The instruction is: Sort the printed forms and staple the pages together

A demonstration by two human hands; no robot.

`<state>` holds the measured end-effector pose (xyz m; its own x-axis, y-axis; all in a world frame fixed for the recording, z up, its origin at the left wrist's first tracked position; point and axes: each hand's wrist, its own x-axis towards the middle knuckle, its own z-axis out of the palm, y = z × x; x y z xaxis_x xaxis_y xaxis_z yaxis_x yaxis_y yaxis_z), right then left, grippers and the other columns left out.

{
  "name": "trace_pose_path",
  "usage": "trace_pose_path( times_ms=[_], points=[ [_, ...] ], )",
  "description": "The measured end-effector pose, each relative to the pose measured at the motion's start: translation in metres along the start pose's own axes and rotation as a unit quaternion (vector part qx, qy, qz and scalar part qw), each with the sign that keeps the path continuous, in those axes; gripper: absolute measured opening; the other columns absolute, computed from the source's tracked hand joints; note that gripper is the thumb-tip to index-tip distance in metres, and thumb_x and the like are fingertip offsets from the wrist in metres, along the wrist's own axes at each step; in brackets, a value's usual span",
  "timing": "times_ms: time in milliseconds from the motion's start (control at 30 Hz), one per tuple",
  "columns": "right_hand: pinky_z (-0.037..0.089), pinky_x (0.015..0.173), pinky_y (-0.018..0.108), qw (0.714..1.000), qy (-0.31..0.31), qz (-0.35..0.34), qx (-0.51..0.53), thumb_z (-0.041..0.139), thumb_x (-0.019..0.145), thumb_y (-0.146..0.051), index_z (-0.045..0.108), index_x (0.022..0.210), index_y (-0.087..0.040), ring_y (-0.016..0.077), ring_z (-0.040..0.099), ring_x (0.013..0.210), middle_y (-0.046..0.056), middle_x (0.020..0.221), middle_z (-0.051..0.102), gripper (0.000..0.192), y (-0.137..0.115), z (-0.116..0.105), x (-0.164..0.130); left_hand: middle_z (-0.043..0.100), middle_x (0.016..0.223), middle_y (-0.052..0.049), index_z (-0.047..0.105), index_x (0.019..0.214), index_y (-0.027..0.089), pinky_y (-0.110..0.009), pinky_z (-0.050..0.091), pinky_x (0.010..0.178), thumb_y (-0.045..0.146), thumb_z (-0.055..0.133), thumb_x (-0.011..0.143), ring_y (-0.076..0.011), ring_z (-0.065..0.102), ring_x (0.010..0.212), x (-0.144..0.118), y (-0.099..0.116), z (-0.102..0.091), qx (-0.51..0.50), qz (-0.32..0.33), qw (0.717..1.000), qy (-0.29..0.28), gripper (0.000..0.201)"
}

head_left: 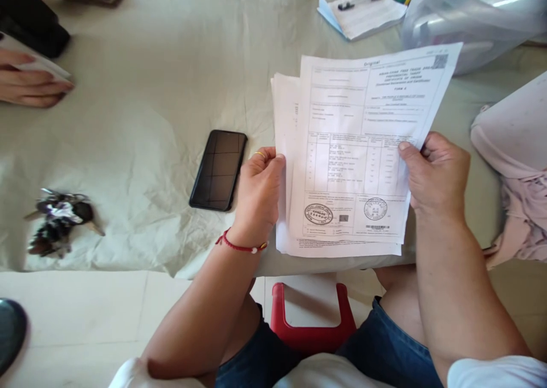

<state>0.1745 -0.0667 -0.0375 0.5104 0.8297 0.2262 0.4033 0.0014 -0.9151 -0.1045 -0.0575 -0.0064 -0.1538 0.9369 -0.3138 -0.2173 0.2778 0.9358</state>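
Note:
Several sheets of printed paper [346,166] are held up over the near edge of the table. The top sheet is a certificate form with a table of lines, two round stamps low down and a square code in its upper right corner. My left hand [261,186] pinches the left edge of the sheets behind, thumb in front. My right hand [442,174] grips the right edge of the top sheet, its thumb on the front and its fingers hidden behind. Just left of my left hand lies a dark smartphone [218,170], screen up.
A cloth-covered table [141,120] carries a bunch of keys [64,220], a notepad [367,15] with a black pen [362,1], and a clear plastic container [474,26]. Another person's hand [32,80] rests at the left. A red stool [314,334] stands below.

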Motion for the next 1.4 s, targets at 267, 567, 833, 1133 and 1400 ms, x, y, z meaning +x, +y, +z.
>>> trace_pose_path(
  times_ms=[267,567,833,1133,1400],
  points=[
    [0.058,0.076,0.034,0.997,0.056,-0.020,0.040,0.079,0.071,-0.026,0.083,0.086,-0.020,0.0150,0.062,0.073,0.000,0.083,0.076,0.017,-0.001,-0.008,0.019,0.067,0.086,0.000,0.068,0.085,0.023,-0.027,0.048,0.068,0.021,0.076,0.089,-0.0134,0.059,0.073,-0.003,0.005,-0.003,-0.011,0.017,1.000,-0.009,0.009],
    [0.057,0.072,0.033,0.991,0.088,-0.020,0.095,0.079,0.067,-0.019,0.083,0.081,-0.019,0.0148,0.063,0.070,0.003,0.083,0.078,0.014,0.003,-0.015,0.025,0.069,0.084,0.002,0.054,0.090,0.026,-0.025,0.052,0.069,0.022,0.073,0.097,-0.0138,0.064,0.072,-0.002,0.003,-0.003,-0.043,0.017,0.999,-0.006,0.021],
    [0.064,0.083,0.040,0.990,0.113,-0.021,0.085,0.077,0.068,-0.016,0.086,0.087,-0.021,0.0195,0.072,0.074,0.004,0.091,0.085,0.021,0.006,-0.025,0.031,0.075,0.089,-0.001,0.063,0.098,0.024,-0.027,0.056,0.071,0.021,0.070,0.100,-0.0166,0.072,0.079,-0.003,0.012,-0.007,0.012,-0.005,0.999,-0.034,0.008],
    [0.068,0.088,0.049,0.980,0.135,0.014,0.144,0.073,0.064,-0.007,0.087,0.087,-0.020,0.0261,0.080,0.086,0.008,0.098,0.087,0.030,0.009,-0.027,0.039,0.084,0.106,-0.006,0.072,0.096,0.023,-0.035,0.067,0.091,0.023,0.079,0.087,-0.0238,0.081,0.102,-0.001,0.009,-0.010,-0.011,0.041,0.997,-0.057,0.012],
    [0.068,0.091,0.052,0.954,0.199,0.000,0.225,0.070,0.069,0.001,0.084,0.086,-0.017,0.0255,0.082,0.089,0.005,0.093,0.083,0.028,0.035,-0.037,0.067,0.085,0.106,-0.007,0.070,0.097,0.024,-0.042,0.069,0.097,0.022,0.075,0.079,-0.0300,0.082,0.119,0.004,0.008,-0.012,-0.033,0.045,0.998,-0.041,0.018]
  ],
)
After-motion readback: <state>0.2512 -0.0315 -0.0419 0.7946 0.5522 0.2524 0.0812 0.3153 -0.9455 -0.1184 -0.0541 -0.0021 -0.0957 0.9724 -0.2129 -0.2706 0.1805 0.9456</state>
